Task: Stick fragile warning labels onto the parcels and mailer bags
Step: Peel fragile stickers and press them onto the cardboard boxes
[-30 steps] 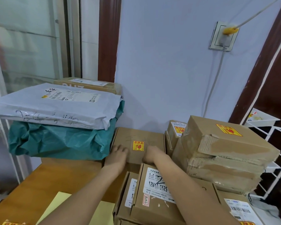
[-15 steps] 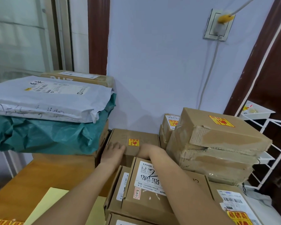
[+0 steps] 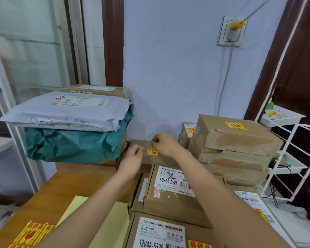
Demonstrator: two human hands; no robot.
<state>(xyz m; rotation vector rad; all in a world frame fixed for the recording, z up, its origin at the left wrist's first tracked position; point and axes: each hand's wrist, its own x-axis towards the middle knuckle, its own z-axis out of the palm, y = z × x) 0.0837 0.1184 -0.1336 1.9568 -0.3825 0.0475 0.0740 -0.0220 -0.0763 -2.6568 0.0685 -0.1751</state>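
Closest to us at the bottom left there's a sheet of yellow fragile stickers (image 3: 31, 233) lying on the wooden table (image 3: 48, 192), right next to a pale yellow sheet (image 3: 104, 228). On the right side we've got a box (image 3: 161, 231) with a white power-adapter label and a yellow sticker at its lower edge, and behind it another box (image 3: 170, 197) marked 12V4A-5525 with handwriting across its label.

Past those, both our arms reach out over a small brown box (image 3: 141, 145) near the wall. It already has a yellow fragile sticker (image 3: 152, 152) on top. Our left hand (image 3: 132, 161) sits just left of that sticker with loosely curled fingers, and our right hand (image 3: 166, 144) is just right of it, fingers curled too. Neither seems to hold anything, but honestly we can't tell for sure.

To the right there's a stack of taped boxes (image 3: 234, 149), the top one stickered, with a smaller stickered box (image 3: 188, 130) tucked behind. On the left, a grey mailer bag (image 3: 70, 111) lies on a green one (image 3: 73, 145). Far back, a wall socket (image 3: 230, 31).
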